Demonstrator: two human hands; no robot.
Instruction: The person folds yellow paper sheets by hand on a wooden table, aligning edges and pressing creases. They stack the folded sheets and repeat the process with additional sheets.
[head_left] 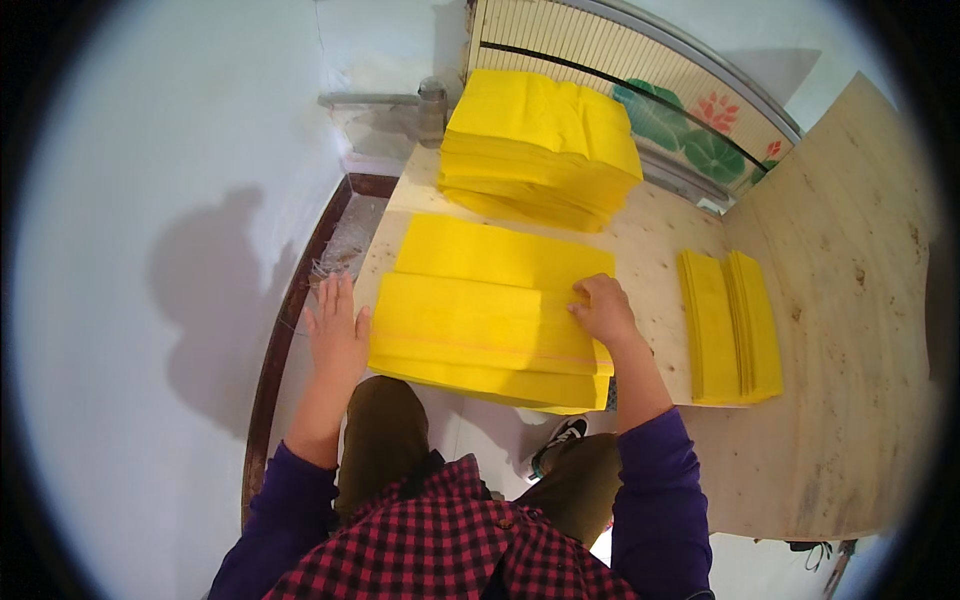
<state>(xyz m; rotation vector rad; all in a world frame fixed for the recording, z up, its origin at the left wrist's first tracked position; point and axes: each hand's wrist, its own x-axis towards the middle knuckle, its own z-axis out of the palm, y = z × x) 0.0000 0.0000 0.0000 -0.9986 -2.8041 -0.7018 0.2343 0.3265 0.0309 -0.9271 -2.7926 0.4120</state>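
Observation:
A stack of yellow fabric sheets (470, 310) lies in front of me on the wooden table, its top sheet folded over so that a strip of the layer below shows at the far side. My left hand (338, 330) is at the stack's left edge with its fingers stretched out, holding nothing. At the right edge, my right hand (606, 312) has bent fingers and thumb closed on the folded yellow fabric sheet; the exact grip is partly hidden. A thin reddish line runs across the sheet near its front edge.
Behind is a taller pile of yellow fabric (540, 150). Two narrow folded yellow bundles (730, 325) lie to the right on the wooden tabletop (650, 250). A glass jar (432, 112) stands at the far left corner. A slatted panel with painted flowers (690, 125) rises behind; a white wall (130, 300) is left.

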